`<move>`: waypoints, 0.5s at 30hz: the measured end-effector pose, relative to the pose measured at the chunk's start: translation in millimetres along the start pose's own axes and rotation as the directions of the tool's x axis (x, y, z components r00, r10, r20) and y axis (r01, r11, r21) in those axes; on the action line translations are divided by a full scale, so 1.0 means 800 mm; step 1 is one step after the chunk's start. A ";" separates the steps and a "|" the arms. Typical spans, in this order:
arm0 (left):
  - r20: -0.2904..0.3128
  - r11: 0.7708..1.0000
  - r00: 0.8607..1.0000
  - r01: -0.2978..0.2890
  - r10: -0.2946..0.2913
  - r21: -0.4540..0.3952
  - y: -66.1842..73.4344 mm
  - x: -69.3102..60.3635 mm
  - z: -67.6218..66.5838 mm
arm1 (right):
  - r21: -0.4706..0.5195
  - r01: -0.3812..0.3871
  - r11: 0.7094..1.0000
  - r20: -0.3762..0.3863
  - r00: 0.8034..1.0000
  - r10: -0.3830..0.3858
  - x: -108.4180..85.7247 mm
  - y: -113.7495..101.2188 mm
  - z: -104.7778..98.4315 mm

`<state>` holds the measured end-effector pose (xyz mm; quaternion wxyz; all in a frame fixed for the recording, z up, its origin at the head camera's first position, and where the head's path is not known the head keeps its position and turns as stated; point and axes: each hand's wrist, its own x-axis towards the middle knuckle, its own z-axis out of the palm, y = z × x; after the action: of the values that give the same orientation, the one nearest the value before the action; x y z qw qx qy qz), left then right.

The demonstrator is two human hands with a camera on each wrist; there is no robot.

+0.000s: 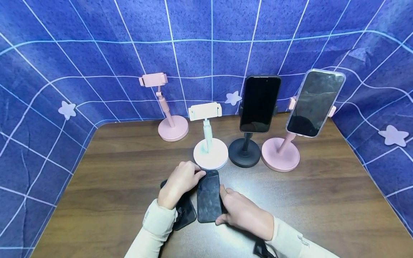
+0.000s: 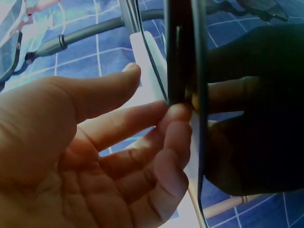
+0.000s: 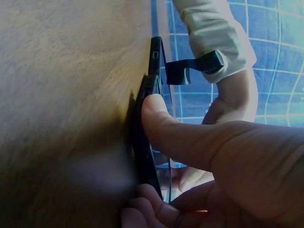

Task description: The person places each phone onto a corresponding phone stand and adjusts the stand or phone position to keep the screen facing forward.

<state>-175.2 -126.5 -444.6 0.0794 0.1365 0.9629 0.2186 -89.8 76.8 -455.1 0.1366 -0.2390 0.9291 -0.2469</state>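
Right fingers [image 1: 223, 192] gripping black phone [image 1: 208, 200], loose left fingers [image 2: 177, 137] touching its corner, 4 stands [image 1: 244, 153] beyond

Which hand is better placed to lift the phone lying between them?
Probably the right hand: it grips the phone along its right edge. The left hand is near the top-left corner, its wrist above a second phone.

black phone [image 1: 209, 197], brown table [image 1: 122, 179], white-gridded blue cloth [image 1: 193, 21]
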 end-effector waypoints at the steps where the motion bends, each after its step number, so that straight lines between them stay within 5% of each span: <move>1: -0.001 1.000 1.000 -0.001 0.001 0.007 0.001 -0.001 0.000 | 0.004 -0.002 1.000 0.001 1.000 0.002 0.000 0.000 0.000; 10: -0.036 0.995 0.999 0.032 -0.035 -0.093 0.004 -0.002 -0.006 | 0.085 -0.030 0.996 0.004 1.000 0.029 0.001 0.004 0.001; 15: 0.012 0.980 0.999 0.041 -0.039 -0.197 0.003 -0.002 -0.014 | 0.120 0.027 0.992 -0.031 0.999 -0.024 0.001 0.007 0.003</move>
<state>-175.6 -129.5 -433.2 0.1009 0.1096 0.9388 0.3107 -91.8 79.7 -460.1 0.1338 -0.2384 0.9113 -0.3077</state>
